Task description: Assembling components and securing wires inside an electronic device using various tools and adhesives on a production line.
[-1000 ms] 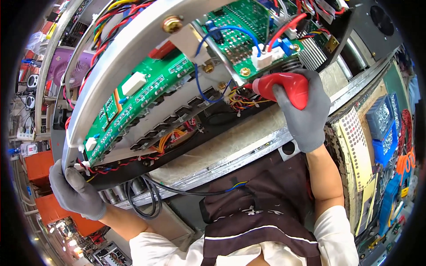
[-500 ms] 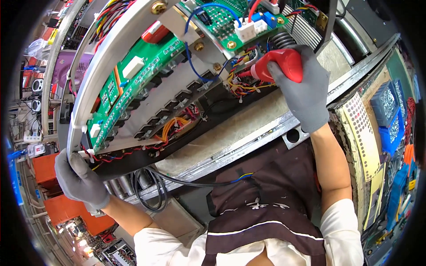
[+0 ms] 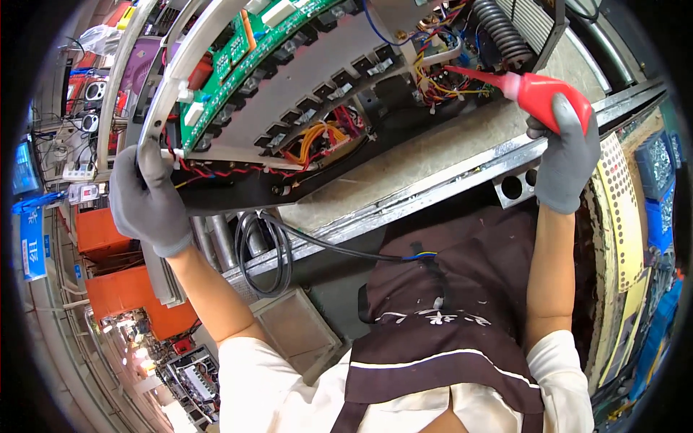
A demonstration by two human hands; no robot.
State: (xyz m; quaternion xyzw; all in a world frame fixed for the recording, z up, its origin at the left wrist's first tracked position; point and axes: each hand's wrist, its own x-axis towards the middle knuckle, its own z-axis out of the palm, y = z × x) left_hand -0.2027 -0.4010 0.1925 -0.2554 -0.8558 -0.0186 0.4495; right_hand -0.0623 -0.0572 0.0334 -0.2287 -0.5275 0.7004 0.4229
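In grey gloves, my right hand (image 3: pixel 567 155) is wrapped round a red squeeze bottle (image 3: pixel 552 97) with a long thin red nozzle. Its tip points left, at a bundle of coloured wires (image 3: pixel 444 86) inside an electronic unit. My left hand (image 3: pixel 151 195) grips the near left corner of the unit's pale metal frame (image 3: pixel 157 119), thumb on top. That frame carries a green circuit board (image 3: pixel 216 112) and a grey metal plate (image 3: pixel 317 65) lined with black components. Orange wires (image 3: pixel 321 137) show through an opening under the plate. Whether the nozzle touches anything, I cannot tell.
A metal bench rail (image 3: pixel 462 173) runs diagonally before me. From its left hangs a coiled black cable (image 3: pixel 267 252). Blue bins of small metal parts (image 3: pixel 655 166) and a dotted yellow sheet (image 3: pixel 617 216) lie at right. Orange boxes (image 3: pixel 137 296) stand at lower left. A black coiled spring (image 3: pixel 502 32) sits near the wires.
My right hand has drawn the bottle back to the right, so its nozzle now shows. The frame under my left hand appears tilted farther up and away, and the whole view has shifted.
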